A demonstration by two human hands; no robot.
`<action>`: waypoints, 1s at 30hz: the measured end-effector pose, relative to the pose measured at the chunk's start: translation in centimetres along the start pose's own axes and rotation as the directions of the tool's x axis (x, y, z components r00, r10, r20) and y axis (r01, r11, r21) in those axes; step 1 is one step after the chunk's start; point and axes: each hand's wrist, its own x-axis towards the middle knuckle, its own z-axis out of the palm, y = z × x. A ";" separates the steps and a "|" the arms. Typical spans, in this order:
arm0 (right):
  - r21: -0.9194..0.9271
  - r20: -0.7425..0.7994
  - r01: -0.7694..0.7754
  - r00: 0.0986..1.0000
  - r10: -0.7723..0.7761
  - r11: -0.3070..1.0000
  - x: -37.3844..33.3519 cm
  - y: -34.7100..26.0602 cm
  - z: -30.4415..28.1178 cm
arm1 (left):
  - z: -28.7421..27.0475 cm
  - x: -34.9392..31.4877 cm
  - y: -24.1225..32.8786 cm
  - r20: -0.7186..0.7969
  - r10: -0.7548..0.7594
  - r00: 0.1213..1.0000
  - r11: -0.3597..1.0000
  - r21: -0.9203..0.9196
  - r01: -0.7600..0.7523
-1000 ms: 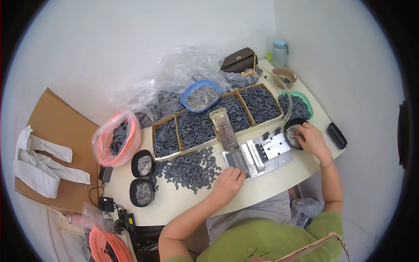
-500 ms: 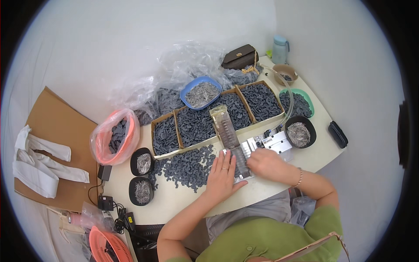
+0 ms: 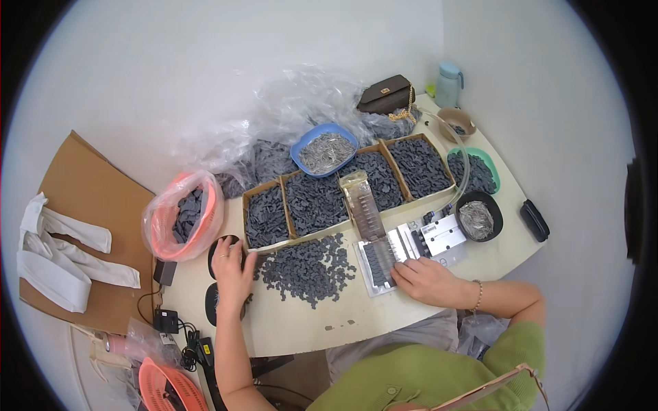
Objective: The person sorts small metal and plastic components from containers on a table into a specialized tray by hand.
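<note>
My left hand (image 3: 234,277) is over the upper black bowl (image 3: 212,255) at the left, fingers stretched down at it and thumb apart. It covers most of that bowl and part of the lower black bowl (image 3: 211,305). At the metal fixture (image 3: 384,288), my right hand (image 3: 426,281) has its fingers curled together at the slotted plate's right edge. Whatever they pinch, if anything, is hidden. Rows of small dark grey parts (image 3: 375,266) sit in the plate. A clear ribbed plastic tray (image 3: 363,205) extends from the plate's far end over the boxes.
Loose dark grey parts (image 3: 308,267) lie between my hands. Behind them stand cardboard boxes (image 3: 291,241) of such parts, with a blue dish (image 3: 322,170) of metal pins on top. A black bowl (image 3: 480,218) of pins and a clear hose (image 3: 467,171) are at the right.
My left hand has left the fixture and moved left to the black bowls. My right hand has shifted slightly toward me along the plate's edge. The view has shifted a little.
</note>
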 end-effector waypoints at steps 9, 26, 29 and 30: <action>0.283 -0.123 -0.252 0.947 0.296 0.925 9.4 11.2 2.6 | 0.4 0.7 -5.9 0.340 -0.219 0.915 0.975 0.032 0.222; 0.022 0.320 -0.399 0.872 0.371 0.917 23.2 17.4 10.7 | 2.0 0.2 -2.4 0.276 -0.260 0.925 0.697 -0.610 0.377; 0.071 0.268 -0.408 0.887 0.377 0.910 22.7 17.4 10.9 | 3.5 -1.0 6.7 0.354 -0.024 0.935 0.464 -0.825 0.324; 0.087 0.256 -0.425 0.883 0.392 0.901 22.4 17.4 10.6 | 4.6 -1.6 9.5 0.316 0.051 0.948 0.414 -0.870 0.268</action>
